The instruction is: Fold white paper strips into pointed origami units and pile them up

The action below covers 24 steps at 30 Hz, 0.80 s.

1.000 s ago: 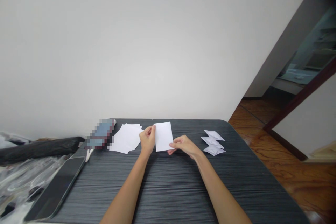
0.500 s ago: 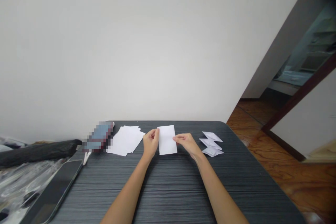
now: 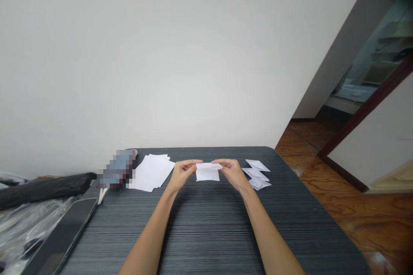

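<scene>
A small white sheet of paper is held up over the dark table, its upper part bent over toward me. My left hand pinches it at the upper left corner, fingers closed. At the upper right corner my right hand grips the same sheet between thumb and fingers. Left of my left hand lies a loose pile of white paper sheets. Several folded white paper pieces overlap in a column to the right of my right hand.
The dark, wood-grained table meets a white wall. Along its left edge are a dark-screened phone and a blurred-out item. Clear plastic wrap and a black rolled bundle lie beyond. Wooden floor shows at right.
The sheet stood flat and tall between my hands; its upper part is now bent over, so it looks shorter. Both hands have shifted to its top corners. The view has turned slightly.
</scene>
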Tool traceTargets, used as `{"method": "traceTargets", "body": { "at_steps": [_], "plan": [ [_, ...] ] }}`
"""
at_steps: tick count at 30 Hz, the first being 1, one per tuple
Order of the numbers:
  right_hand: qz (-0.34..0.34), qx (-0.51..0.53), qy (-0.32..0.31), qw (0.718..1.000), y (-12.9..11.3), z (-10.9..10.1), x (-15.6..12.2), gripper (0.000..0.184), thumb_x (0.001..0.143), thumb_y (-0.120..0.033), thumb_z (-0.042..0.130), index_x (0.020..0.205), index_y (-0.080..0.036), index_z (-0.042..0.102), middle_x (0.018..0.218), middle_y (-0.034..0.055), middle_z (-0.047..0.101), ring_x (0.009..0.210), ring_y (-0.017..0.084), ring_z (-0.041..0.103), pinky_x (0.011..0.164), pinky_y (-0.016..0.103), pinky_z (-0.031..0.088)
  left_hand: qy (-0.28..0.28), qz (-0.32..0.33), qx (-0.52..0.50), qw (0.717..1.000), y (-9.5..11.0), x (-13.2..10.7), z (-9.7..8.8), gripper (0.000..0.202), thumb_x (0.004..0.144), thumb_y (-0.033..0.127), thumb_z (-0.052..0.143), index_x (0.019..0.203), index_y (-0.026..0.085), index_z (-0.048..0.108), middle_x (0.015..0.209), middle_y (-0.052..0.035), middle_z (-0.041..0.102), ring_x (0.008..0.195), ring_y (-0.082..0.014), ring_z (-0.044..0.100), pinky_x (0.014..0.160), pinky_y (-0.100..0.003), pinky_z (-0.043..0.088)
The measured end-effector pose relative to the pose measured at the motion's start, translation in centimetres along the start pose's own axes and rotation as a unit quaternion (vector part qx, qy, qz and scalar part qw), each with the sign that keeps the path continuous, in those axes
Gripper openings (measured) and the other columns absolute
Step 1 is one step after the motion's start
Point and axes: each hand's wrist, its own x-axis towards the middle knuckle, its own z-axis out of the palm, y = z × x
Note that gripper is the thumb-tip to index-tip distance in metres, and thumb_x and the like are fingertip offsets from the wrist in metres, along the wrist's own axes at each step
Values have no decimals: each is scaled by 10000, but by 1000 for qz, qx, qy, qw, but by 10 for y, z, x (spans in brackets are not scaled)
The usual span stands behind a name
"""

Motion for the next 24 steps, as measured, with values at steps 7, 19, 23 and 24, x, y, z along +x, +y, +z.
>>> {"method": "traceTargets", "body": {
  "at_steps": [7,19,23,24],
  "plan": [
    [-51,-95,-26,994,-6,-3,-1,146,670,-236,524,611,-183,647,662,3,624,671,139,547,666,261,389,-49,-19,1,999,4,-2,-3,201,671,294,559,699,124,662,663,-64,641,589,-149,562,561,-247,441],
    [-78,-17,33,996,-11,3,1,207,671,-337,583,803,-196,510,734,9,574,598,114,517,548,240,434,130,-12,-37,991,-16,-1,26,330,667,343,588,888,101,630,846,-88,659,724,-181,604,626,-274,489],
    [-85,-47,83,992,-7,1,4,148,660,-301,593,695,-175,524,640,2,553,580,121,521,553,250,432,90,4,16,996,-13,-4,28,282,681,330,574,837,105,638,814,-87,662,737,-186,609,682,-288,485],
    [-90,-57,86,991,-6,0,3,140,658,-294,594,683,-174,528,638,6,558,596,129,529,560,253,433,75,15,36,996,-10,-4,27,273,684,326,571,840,112,640,827,-84,660,756,-186,608,709,-289,479]
  ]
}}
